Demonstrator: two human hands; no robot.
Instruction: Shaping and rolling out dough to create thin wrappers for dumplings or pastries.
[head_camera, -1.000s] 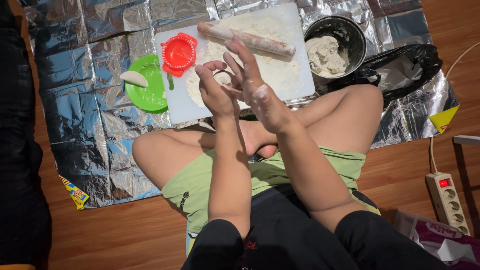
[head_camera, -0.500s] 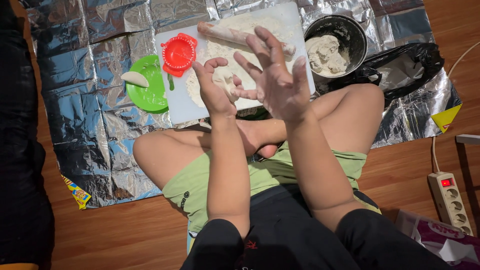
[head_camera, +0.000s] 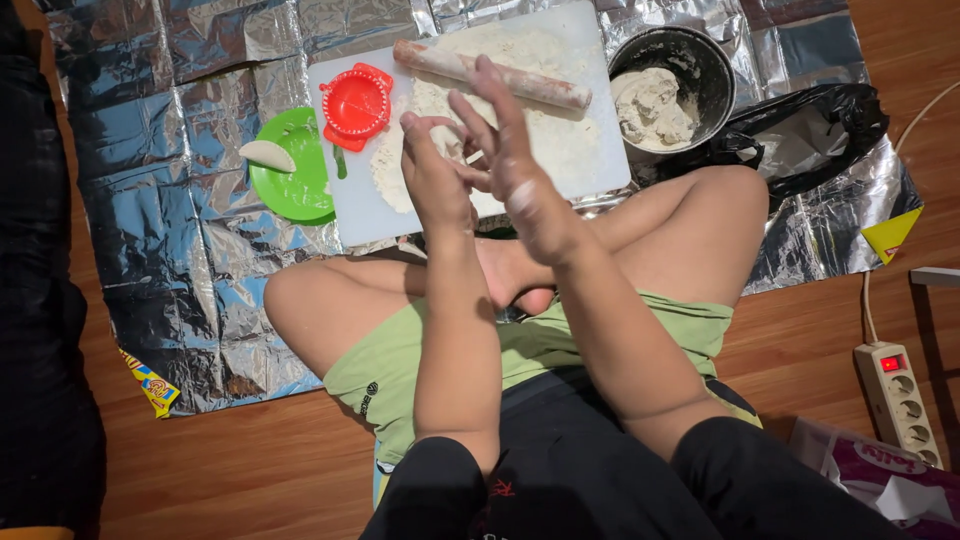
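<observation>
Hands met above the person's crossed legs: the left hand (head_camera: 432, 185) was cupped palm-up, and the right hand (head_camera: 520, 175) lay over it with fingers spread and straight, gripping nothing. Whether a small piece of pale dough sat pressed between the palms could not be told; only a light patch showed near the fingertips. Dough of that kind would likely be soft, light and a little sticky, easily torn if pulled, so it would best be held loosely in a floured palm, not pinched at an edge.

Just beyond the fingers lay a white rectangular cutting board (head_camera: 600, 150), dusted with flour, and past the right hand's fingertips a floury wooden rolling pin (head_camera: 490, 75) rested across it. Beside the left hand, on the board's far corner, sat a round red plastic dumpling press (head_camera: 355, 105). Further to the left, a green plastic plate (head_camera: 295, 185) held one folded pale dumpling (head_camera: 267, 155). Off to the right stood a dark metal bowl (head_camera: 710, 70) with a lump of grey-white dough (head_camera: 650, 105). Crinkled silver foil sheeting (head_camera: 200, 70) covered the wooden floor beneath everything.
</observation>
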